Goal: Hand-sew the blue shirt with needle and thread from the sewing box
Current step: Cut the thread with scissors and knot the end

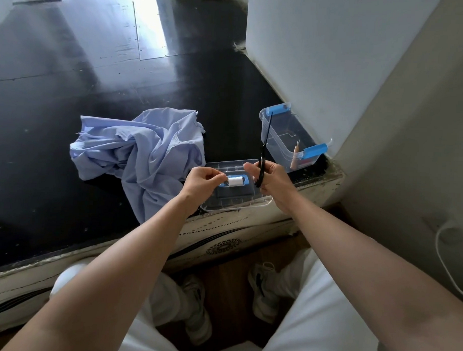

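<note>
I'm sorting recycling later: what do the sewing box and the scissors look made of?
The sewing box looks like clear, glossy hard plastic: the dark tabletop shows through its walls, and its clips are opaque blue. The scissors look black all over; whether the blades are coated metal cannot be told.

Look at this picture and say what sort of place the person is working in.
Probably a room at home, not a workshop: a worn dark table top against a plain white wall, a wood floor under the person's shoes, and just a blue shirt and small clear sewing box laid out.
</note>
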A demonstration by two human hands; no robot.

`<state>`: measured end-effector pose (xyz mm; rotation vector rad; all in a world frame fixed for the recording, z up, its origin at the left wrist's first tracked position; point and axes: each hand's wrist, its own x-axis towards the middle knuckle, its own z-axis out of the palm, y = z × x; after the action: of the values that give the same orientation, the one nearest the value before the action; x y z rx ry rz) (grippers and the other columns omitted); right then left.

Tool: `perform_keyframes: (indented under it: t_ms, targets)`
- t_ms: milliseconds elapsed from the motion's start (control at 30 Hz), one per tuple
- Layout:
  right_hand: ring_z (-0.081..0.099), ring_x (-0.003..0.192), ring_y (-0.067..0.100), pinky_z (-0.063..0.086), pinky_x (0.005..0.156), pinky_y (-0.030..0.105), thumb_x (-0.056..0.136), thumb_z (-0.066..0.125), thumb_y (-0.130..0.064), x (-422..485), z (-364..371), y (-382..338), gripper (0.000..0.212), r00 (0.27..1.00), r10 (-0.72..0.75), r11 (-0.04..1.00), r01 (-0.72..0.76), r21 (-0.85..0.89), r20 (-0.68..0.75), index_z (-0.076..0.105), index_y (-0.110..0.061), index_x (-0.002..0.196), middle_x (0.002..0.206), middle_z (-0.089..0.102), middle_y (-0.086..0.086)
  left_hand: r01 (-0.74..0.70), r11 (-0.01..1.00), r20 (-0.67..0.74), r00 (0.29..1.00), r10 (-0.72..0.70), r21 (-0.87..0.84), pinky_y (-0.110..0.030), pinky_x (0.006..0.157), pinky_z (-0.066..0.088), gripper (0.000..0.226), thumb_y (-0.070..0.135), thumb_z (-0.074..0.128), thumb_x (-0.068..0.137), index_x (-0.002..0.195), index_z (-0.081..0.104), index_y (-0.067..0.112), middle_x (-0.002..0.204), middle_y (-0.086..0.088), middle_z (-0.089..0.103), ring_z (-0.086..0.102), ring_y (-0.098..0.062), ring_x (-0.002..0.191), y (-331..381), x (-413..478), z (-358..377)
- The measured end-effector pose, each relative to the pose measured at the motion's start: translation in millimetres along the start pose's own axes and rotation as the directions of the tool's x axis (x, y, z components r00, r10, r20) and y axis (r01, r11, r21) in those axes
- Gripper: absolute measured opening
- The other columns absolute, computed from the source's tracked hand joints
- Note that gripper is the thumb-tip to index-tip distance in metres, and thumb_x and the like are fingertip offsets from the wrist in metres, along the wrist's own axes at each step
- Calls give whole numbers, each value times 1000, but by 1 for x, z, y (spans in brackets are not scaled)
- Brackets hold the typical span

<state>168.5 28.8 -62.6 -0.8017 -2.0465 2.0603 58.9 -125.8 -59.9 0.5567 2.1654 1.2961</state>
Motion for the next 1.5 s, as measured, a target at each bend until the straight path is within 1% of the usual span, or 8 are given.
perform_keyframes:
  t_ms: [133,300,500,667,833,1033,1200,1500]
  targets:
    - [32,55,10,29,51,19,65,58,-84,-15,-8,6,65,889,186,974,-222,39,419,55,-21,78,73,51,-1,6,1000,-71,997,-5,1,-40,72,57,13,24,65,93,92,71,12,89,-18,71,62,-25,76,-2,-2,3]
    - [32,53,9,31,52,20,68,51,-87,-39,-14,16,68,766,254,956,-292,-32,591,57,-20,82,77,54,0,23,1000,-155,988,-23,-5,-38,73,57,14,24,66,92,91,72,12,83,-12,71,61,-21,74,-5,-6,8]
    - [28,49,8,26,50,22,76,45,-84,-59,-25,16,66,725,259,954,-296,-50,638,54,-18,81,72,48,0,35,999,-232,972,-40,-23,-28,67,50,17,26,66,91,96,73,11,77,-1,66,58,-13,70,-10,-8,13]
    - [29,48,8,27,49,20,83,39,-79,-65,-22,19,65,725,310,944,-312,-108,616,55,-17,81,73,48,1,36,999,-228,973,-44,-39,-32,70,48,15,26,66,91,91,72,12,70,1,62,52,-12,64,-10,-11,17]
    - [32,46,7,28,49,19,87,36,-76,-63,-14,14,63,765,314,947,-296,-126,562,55,-16,82,70,51,-1,26,998,-149,988,-35,-62,-27,62,47,14,27,63,94,95,67,14,79,-5,65,57,-11,65,-6,-17,20]
    - [32,44,5,27,46,19,86,40,-74,-56,-10,13,60,801,273,960,-266,-91,532,55,-16,80,68,52,-2,64,958,-1,998,-67,-279,-18,45,40,10,17,56,98,101,59,8,93,-6,68,69,-11,70,-1,-18,25]
    - [32,43,6,26,45,18,84,41,-75,-49,-12,16,61,813,249,965,-253,-66,527,56,-16,81,68,52,-1,54,905,69,997,-27,-421,-21,46,40,9,11,52,98,102,56,4,94,-9,72,68,-13,65,6,-19,33]
    - [31,45,7,25,48,21,87,39,-72,-39,-16,13,59,835,230,970,-241,-43,500,55,-15,81,67,52,-1,12,887,53,998,14,-462,-21,61,54,10,6,49,99,94,58,5,82,-9,64,62,-16,71,6,-5,38]
